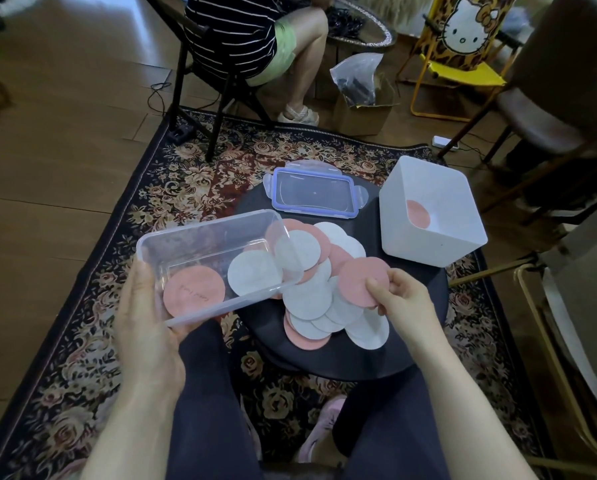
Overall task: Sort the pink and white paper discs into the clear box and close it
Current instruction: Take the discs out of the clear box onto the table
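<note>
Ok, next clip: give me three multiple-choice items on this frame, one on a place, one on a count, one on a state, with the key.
1. Where does the blue-rimmed lid lie?
A. on the round black table, beyond the disc pile
B. on the clear box
C. inside the white bin

2. How many discs lie in the clear box?
A. none
B. two
C. five

3. What is the right hand doing?
A. resting empty on the knee
B. pinching a pink disc
C. pressing the lid shut

Key: 1 A, the lid sits flat on the table past the pile. 2 B, one pink disc and one white disc show through the box, which the left hand holds. 3 B, its fingertips grip the held pink disc.
</note>
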`<state>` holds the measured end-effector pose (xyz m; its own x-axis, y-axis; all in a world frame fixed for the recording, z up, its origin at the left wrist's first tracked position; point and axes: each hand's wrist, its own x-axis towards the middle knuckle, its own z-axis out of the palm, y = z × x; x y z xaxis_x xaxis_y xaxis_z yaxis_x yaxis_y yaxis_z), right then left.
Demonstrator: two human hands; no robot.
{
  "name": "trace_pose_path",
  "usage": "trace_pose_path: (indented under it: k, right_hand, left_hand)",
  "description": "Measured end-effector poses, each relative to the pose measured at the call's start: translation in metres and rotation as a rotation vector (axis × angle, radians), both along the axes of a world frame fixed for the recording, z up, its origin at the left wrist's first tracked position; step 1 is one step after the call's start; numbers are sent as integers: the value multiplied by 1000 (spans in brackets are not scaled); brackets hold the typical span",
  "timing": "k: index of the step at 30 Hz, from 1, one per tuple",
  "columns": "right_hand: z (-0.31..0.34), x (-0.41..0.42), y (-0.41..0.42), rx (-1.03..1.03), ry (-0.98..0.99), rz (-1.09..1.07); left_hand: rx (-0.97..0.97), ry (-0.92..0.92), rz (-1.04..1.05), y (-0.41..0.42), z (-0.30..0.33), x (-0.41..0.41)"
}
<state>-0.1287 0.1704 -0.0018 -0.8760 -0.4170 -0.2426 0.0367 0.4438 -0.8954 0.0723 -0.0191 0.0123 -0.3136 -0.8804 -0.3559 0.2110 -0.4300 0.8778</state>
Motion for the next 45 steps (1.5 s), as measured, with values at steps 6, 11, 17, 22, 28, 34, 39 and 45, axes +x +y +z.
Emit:
trace_pose_path:
  k: [6, 11, 17, 22, 28, 34, 39, 45]
  right_hand:
    - [0, 5, 6, -10, -16, 12]
    - [-3, 4, -2, -9, -22, -8]
    - [-1, -5, -31, -17, -43, 43]
    - [-4, -9, -17, 167, 48, -2]
    - [-24, 20, 7, 421, 325, 154]
    - [-29, 30, 6, 321, 345, 46]
    - [-31, 32, 6, 273, 374, 10]
    - [-30, 30, 16, 85, 217, -171]
  left_hand:
    - [-11, 3, -26, 3, -2, -2]
    - [-23, -5, -12, 5, -1, -3]
    - [-26, -8, -26, 7, -1, -3]
    - [-12, -16, -28, 10, -3, -3]
    - [-9, -18, -25, 13, -4, -9]
    - [-28, -27, -24, 16, -3, -9]
    - [-32, -26, -35, 18, -3, -10]
    - [-23, -30, -56, 18, -3, -12]
